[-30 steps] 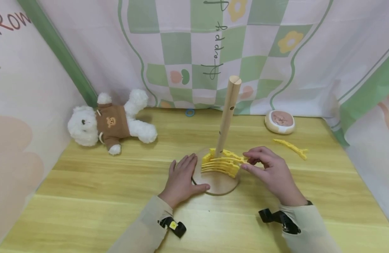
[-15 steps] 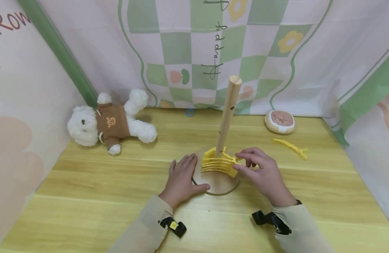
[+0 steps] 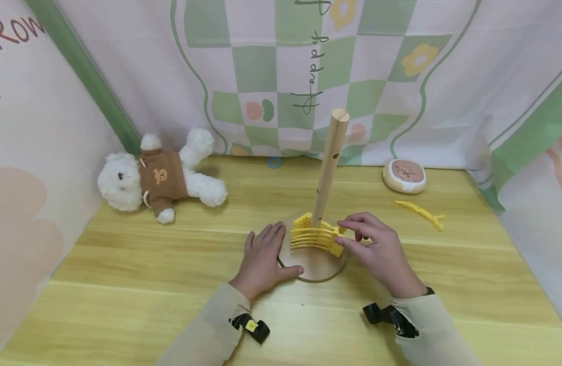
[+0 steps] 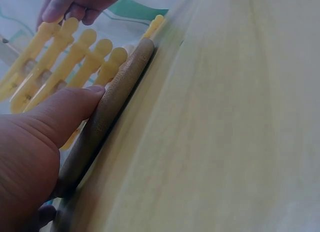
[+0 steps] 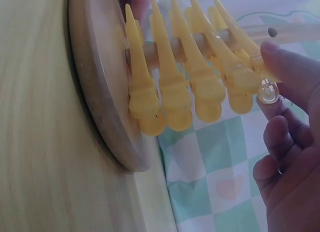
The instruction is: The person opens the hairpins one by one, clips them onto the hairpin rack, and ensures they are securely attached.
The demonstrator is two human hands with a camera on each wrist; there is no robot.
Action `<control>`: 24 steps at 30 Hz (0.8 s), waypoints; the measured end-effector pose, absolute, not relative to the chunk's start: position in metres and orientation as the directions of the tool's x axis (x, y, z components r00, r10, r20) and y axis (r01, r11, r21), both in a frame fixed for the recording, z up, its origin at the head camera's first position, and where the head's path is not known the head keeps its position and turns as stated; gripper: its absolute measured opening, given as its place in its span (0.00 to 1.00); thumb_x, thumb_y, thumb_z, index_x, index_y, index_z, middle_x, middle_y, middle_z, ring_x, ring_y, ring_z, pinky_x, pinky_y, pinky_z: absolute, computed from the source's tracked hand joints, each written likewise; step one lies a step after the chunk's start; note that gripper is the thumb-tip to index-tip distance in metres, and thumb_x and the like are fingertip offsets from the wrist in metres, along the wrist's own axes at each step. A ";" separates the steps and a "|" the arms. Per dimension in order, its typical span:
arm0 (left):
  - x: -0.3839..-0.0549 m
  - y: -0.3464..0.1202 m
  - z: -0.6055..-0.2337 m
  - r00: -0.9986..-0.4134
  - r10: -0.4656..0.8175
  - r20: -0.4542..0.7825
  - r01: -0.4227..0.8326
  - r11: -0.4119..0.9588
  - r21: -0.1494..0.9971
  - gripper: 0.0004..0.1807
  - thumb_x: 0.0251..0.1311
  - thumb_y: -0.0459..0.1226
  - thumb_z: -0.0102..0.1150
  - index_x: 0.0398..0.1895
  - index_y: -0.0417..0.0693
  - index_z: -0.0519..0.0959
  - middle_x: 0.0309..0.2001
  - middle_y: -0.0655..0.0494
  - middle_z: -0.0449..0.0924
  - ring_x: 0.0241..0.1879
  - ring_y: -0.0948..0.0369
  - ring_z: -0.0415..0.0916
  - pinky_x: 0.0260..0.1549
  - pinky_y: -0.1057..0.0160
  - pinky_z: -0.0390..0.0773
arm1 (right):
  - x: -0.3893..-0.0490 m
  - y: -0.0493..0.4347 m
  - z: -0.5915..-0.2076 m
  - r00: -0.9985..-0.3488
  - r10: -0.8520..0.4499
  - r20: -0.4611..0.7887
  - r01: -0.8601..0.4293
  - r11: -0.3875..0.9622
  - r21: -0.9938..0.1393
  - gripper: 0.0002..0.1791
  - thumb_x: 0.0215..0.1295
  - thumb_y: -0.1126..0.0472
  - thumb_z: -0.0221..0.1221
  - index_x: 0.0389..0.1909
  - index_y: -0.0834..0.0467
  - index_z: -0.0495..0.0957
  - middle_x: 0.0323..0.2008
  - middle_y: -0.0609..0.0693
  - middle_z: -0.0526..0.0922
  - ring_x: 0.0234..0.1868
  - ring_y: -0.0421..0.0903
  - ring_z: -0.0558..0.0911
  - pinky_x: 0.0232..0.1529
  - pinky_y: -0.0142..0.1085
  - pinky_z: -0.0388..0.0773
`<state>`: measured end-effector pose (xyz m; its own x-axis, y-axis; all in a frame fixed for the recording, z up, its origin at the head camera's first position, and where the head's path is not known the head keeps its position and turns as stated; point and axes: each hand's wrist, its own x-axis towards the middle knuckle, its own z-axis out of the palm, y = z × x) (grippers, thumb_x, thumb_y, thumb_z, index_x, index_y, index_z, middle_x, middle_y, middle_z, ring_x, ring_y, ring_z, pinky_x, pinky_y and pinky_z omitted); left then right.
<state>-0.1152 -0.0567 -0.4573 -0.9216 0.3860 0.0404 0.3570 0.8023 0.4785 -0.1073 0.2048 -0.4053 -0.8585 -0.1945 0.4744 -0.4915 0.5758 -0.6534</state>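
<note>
A wooden post [image 3: 329, 168] with dark holes stands upright on a round wooden base [image 3: 315, 272]. Around its foot, curved yellow plastic pieces [image 3: 310, 241] with knobbed ends are stacked in layers. My left hand [image 3: 262, 262] rests at the base's left side, fingers spread and thumb [image 4: 70, 109] lying over the rim. The right hand [image 3: 383, 249] pinches the knobbed right end of the topmost yellow piece [image 5: 235, 29] between thumb and fingertips. In the right wrist view, that piece lies farthest from the base, beside the post.
One loose yellow piece [image 3: 420, 214] lies on the table to the right. Behind it is a white and pink rounded device [image 3: 404, 177]. A plush dog [image 3: 164, 175] in a brown top lies at the left, and a small blue ring [image 3: 274, 162] near the back curtain.
My right hand has moved a little left, bringing the pinched yellow piece in over the stack, closer to the post. The left hand has stayed in place.
</note>
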 end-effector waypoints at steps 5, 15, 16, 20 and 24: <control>-0.115 -0.057 -0.458 -0.922 0.384 0.035 0.353 0.802 0.481 0.58 0.51 0.66 0.67 0.78 0.42 0.58 0.78 0.49 0.55 0.77 0.50 0.50 0.71 0.34 0.43 | -0.108 0.206 -0.405 -0.867 -0.192 0.460 -0.477 0.586 -0.655 0.15 0.55 0.68 0.73 0.45 0.61 0.87 0.45 0.46 0.83 0.34 0.44 0.75 0.29 0.26 0.71; -0.115 -0.058 -0.458 -0.924 0.381 0.034 0.346 0.795 0.497 0.58 0.51 0.66 0.66 0.78 0.42 0.57 0.78 0.49 0.55 0.77 0.50 0.50 0.71 0.35 0.42 | -0.110 0.211 -0.408 -0.902 -0.142 0.408 -0.409 0.586 -0.700 0.20 0.57 0.63 0.73 0.51 0.57 0.85 0.50 0.46 0.81 0.40 0.41 0.74 0.39 0.30 0.71; -0.115 -0.058 -0.458 -0.924 0.380 0.033 0.345 0.795 0.498 0.58 0.51 0.66 0.66 0.78 0.42 0.57 0.78 0.49 0.55 0.77 0.50 0.50 0.71 0.36 0.42 | -0.111 0.213 -0.408 -0.908 -0.126 0.400 -0.394 0.582 -0.711 0.21 0.57 0.62 0.73 0.52 0.56 0.84 0.51 0.46 0.80 0.41 0.40 0.74 0.41 0.31 0.70; -0.116 -0.058 -0.458 -0.924 0.381 0.032 0.345 0.795 0.499 0.59 0.52 0.66 0.66 0.78 0.42 0.57 0.78 0.49 0.54 0.77 0.50 0.50 0.72 0.36 0.41 | -0.113 0.223 -0.411 -0.913 -0.056 0.403 -0.361 0.571 -0.738 0.20 0.57 0.62 0.73 0.51 0.57 0.84 0.51 0.46 0.79 0.43 0.40 0.74 0.44 0.34 0.69; -0.116 -0.057 -0.458 -0.924 0.381 0.028 0.343 0.794 0.502 0.59 0.51 0.66 0.66 0.78 0.42 0.57 0.78 0.49 0.54 0.77 0.50 0.49 0.72 0.36 0.41 | -0.118 0.238 -0.416 -0.901 0.013 0.435 -0.342 0.597 -0.726 0.18 0.58 0.62 0.73 0.50 0.58 0.84 0.51 0.46 0.79 0.44 0.40 0.73 0.44 0.36 0.68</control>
<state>-0.1157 -0.0574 -0.4579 -0.9243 0.3807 0.0283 0.3425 0.7943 0.5018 -0.1178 0.2382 -0.4156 -0.9005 0.0127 0.4346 -0.3419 0.5969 -0.7259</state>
